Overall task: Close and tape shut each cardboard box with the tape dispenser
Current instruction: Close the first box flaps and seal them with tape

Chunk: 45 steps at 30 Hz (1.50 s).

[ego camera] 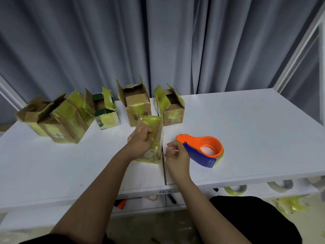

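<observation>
My left hand [140,140] grips the taped box [151,138]. The tape dispenser [202,150] lies just right of my right hand [176,155], whose fingers are loosely curled and holding nothing I can make out. Its long axis runs far-left to near-right.

A: Left hand [140,140]?
B: Forearm outstretched, fingers curled over the top of the closed box [150,138].
A: Right hand [176,154]?
B: Just right of that box, fingers loosely curled, empty.

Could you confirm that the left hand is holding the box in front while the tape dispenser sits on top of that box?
Not quite: the left hand does hold the box, but the tape dispenser lies on the table to its right, as the head view shows.
</observation>
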Each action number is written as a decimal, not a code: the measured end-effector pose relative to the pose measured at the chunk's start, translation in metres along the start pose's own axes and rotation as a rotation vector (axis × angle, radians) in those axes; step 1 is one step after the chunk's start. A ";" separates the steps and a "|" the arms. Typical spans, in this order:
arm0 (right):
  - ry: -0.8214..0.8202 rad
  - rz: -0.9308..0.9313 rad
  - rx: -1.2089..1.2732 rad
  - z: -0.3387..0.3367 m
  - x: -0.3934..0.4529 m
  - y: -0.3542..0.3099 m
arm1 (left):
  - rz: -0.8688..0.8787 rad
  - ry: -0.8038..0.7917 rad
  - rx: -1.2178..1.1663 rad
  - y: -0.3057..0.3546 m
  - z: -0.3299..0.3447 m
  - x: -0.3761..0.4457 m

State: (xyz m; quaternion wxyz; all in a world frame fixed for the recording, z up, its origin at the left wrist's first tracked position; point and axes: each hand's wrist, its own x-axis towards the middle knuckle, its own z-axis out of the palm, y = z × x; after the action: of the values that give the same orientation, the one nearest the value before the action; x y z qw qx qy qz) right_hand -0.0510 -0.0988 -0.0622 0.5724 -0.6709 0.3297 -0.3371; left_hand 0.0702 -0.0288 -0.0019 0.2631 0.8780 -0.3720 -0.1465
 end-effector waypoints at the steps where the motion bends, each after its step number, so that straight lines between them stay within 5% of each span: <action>1: 0.007 -0.029 0.066 0.000 -0.002 -0.005 | -0.006 0.001 -0.004 -0.001 0.000 0.000; 10: -0.121 0.111 0.192 0.015 -0.011 0.001 | -0.037 0.010 -0.085 -0.006 0.003 0.001; 17: -0.117 -0.128 0.007 -0.014 0.000 -0.004 | -0.007 0.056 -0.138 -0.007 -0.004 -0.003; 22: -0.316 -0.292 -0.091 -0.011 0.017 -0.026 | 0.058 0.284 -0.535 -0.025 -0.021 -0.019; 25: -0.390 -0.391 -0.248 -0.013 0.031 -0.022 | 0.038 0.413 -0.465 -0.047 -0.024 -0.035; 29: -0.418 -0.554 -0.423 -0.018 0.042 -0.016 | 0.036 0.295 -0.496 -0.075 -0.014 -0.045; 36: -0.468 -0.504 -0.312 -0.026 0.043 -0.006 | 0.061 0.317 -0.569 -0.077 0.000 -0.045; 45: -0.499 -0.523 -0.324 -0.026 0.042 -0.001 | 0.200 0.314 -0.331 -0.081 -0.005 -0.044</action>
State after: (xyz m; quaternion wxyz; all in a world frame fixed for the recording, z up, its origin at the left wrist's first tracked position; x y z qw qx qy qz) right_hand -0.0496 -0.1479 -0.0550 0.4164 -0.8751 0.0474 -0.2419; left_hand 0.0890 0.0527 -0.0417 0.4710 0.7939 -0.3824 -0.0404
